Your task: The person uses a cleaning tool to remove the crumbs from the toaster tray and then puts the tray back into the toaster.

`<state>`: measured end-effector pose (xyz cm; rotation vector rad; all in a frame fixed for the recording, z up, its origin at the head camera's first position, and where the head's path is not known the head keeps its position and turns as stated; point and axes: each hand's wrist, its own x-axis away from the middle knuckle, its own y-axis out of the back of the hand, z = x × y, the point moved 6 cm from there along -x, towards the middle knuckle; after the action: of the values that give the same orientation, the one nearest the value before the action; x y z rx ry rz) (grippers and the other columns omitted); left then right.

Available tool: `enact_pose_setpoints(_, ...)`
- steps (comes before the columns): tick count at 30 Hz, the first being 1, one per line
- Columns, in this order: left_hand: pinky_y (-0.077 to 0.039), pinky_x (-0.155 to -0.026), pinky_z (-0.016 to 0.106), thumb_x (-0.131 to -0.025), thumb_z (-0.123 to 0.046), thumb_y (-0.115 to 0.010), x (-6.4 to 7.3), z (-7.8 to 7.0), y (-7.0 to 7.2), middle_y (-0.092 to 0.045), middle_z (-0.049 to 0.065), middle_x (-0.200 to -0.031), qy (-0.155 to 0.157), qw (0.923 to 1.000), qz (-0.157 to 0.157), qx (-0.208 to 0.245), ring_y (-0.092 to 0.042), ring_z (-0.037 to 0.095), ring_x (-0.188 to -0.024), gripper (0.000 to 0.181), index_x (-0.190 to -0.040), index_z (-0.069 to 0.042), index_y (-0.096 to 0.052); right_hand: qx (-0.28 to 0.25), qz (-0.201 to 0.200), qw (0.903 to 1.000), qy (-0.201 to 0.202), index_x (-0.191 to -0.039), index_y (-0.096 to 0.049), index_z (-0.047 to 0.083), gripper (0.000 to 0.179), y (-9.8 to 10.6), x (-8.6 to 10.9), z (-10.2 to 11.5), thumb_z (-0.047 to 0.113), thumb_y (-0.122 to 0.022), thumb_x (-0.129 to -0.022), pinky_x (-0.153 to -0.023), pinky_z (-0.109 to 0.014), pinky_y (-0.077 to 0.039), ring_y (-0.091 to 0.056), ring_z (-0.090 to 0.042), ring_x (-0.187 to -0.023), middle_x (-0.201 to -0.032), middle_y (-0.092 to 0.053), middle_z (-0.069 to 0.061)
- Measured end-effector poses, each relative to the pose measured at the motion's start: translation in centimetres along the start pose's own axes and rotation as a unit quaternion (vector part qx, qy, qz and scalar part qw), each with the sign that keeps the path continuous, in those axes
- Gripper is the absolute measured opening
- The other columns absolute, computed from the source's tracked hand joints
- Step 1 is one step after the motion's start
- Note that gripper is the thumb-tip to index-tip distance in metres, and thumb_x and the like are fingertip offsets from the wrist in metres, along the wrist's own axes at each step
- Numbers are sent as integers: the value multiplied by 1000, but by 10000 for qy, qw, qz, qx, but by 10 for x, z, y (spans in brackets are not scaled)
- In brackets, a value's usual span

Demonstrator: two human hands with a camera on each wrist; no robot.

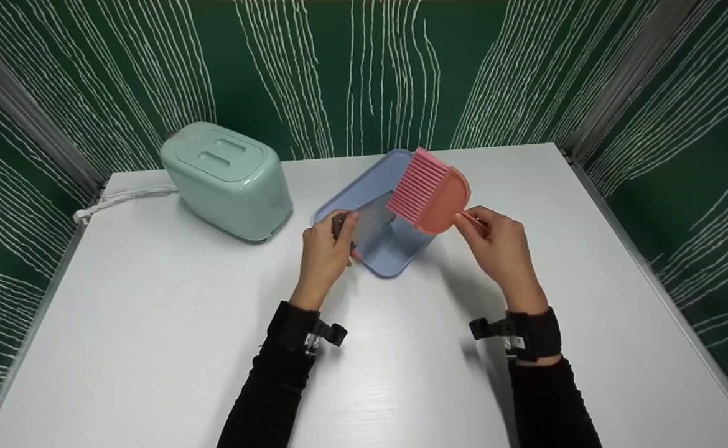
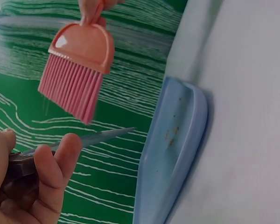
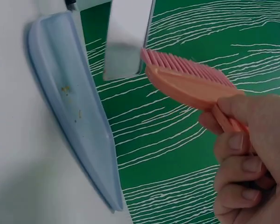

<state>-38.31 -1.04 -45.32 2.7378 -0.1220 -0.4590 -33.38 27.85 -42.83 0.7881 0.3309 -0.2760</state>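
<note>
My left hand (image 1: 326, 252) grips a broad flat grey metal blade with a dark handle (image 1: 373, 219), held over the left part of a blue tray (image 1: 389, 264); its exact kind is unclear. In my right hand (image 1: 498, 246) is a small brush (image 1: 432, 194) with an orange body and pink bristles, pinched by its thin handle. The brush is raised above the tray's right side, bristles towards the blade. A gap separates bristles and blade in the left wrist view. Brown crumbs (image 2: 171, 135) lie inside the tray.
A mint-green toaster (image 1: 227, 180) stands at the back left of the white table (image 1: 152, 323), its white cord and plug (image 1: 121, 197) beside it. Green panels with white wavy lines (image 1: 351, 74) border the table at the back and sides.
</note>
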Motion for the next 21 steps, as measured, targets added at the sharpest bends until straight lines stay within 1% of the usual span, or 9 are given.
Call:
enact_pose_setpoints(3,-57,-50,30,-113,-41,-55,0,1,0,-69,13,-69,24,10000,-39,85,-76,36,-59,41,-122,-6,-76,-251,201,9995,76,-104,-81,11,28,-2,2,10,37,-72,-105,-56,-27,-29,-33,-7,-57,-61,-38,4)
enact_pose_setpoints(5,-57,-50,30,-114,-41,-54,0,2,0,-68,13,-68,11,9999,-50,99,-75,35,-58,42,-122,-6,-75,-397,344,9985,183,-104,-82,12,25,-5,4,16,35,-73,-105,-56,-27,-30,-35,-7,-58,-61,-41,5)
enact_pose_setpoints(8,-57,-51,30,-114,-42,-52,1,2,0,-70,13,-67,-13,10000,-48,66,-74,34,-56,43,-125,-6,-75,-580,600,9959,341,-104,-82,13,22,-12,6,24,34,-74,-104,-57,-25,-33,-40,-7,-59,-63,-52,7)
enact_pose_setpoints(11,-57,-51,30,-114,-42,-52,1,2,1,-72,13,-69,-33,10000,-68,37,-74,29,-54,43,-125,-8,-75,-651,832,9935,423,-102,-82,14,21,-19,8,30,33,-74,-104,-59,-24,-38,-46,-8,-60,-69,-66,6)
enact_pose_setpoints(14,-58,-52,29,-114,-40,-53,1,1,3,-74,13,-73,-71,9998,-149,53,-74,24,-54,41,-123,-8,-76,-620,974,9924,435,-101,-81,15,20,-24,9,33,34,-74,-104,-61,-24,-41,-52,-9,-63,-76,-73,3)
enact_pose_setpoints(18,-61,-55,28,-113,-39,-55,0,0,4,-77,11,-77,-127,9996,-236,100,-76,21,-59,39,-120,-7,-76,-469,984,9928,505,-99,-80,16,18,-27,10,35,34,-75,-103,-62,-25,-41,-53,-11,-64,-74,-70,4)
enact_pose_setpoints(21,-62,-57,27,-113,-39,-56,0,-1,5,-77,10,-79,-154,9995,-242,127,-78,23,-62,38,-114,-7,-75,-328,868,9939,597,-97,-80,16,18,-28,9,34,33,-77,-102,-62,-25,-40,-52,-11,-64,-70,-65,6)
